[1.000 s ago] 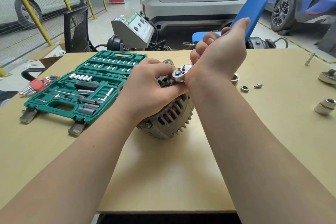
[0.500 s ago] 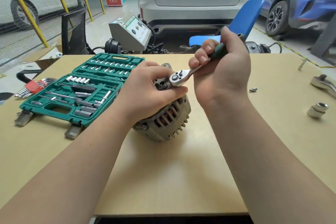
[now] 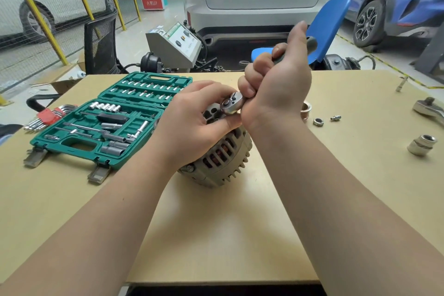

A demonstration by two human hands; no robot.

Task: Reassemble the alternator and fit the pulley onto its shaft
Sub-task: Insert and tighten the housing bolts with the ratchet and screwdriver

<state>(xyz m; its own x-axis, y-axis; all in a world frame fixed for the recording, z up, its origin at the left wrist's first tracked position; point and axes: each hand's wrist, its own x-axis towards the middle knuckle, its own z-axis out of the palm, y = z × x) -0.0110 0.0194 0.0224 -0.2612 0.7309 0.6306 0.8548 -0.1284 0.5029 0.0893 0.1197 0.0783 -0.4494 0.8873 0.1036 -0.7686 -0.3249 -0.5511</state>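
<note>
The grey alternator (image 3: 222, 158) stands on the table's middle, its vented housing facing me. My left hand (image 3: 192, 122) grips its top, fingers curled over the upper edge. A chrome ratchet (image 3: 231, 102) sits with its head on the alternator's top. My right hand (image 3: 278, 84) holds the ratchet's dark green handle, which sticks up and away from me. The pulley (image 3: 306, 108) lies partly hidden behind my right wrist. A nut (image 3: 318, 122) and a small bolt (image 3: 335, 118) lie to its right.
An open green socket case (image 3: 113, 120) lies at the left, red-handled hex keys (image 3: 48, 115) beyond it. A large socket (image 3: 421, 144) and another ratchet (image 3: 430, 110) lie at the right. A blue chair (image 3: 329, 24) stands behind the table.
My right hand has swung the ratchet handle back and forth over the alternator's top. My left hand has stayed on the alternator.
</note>
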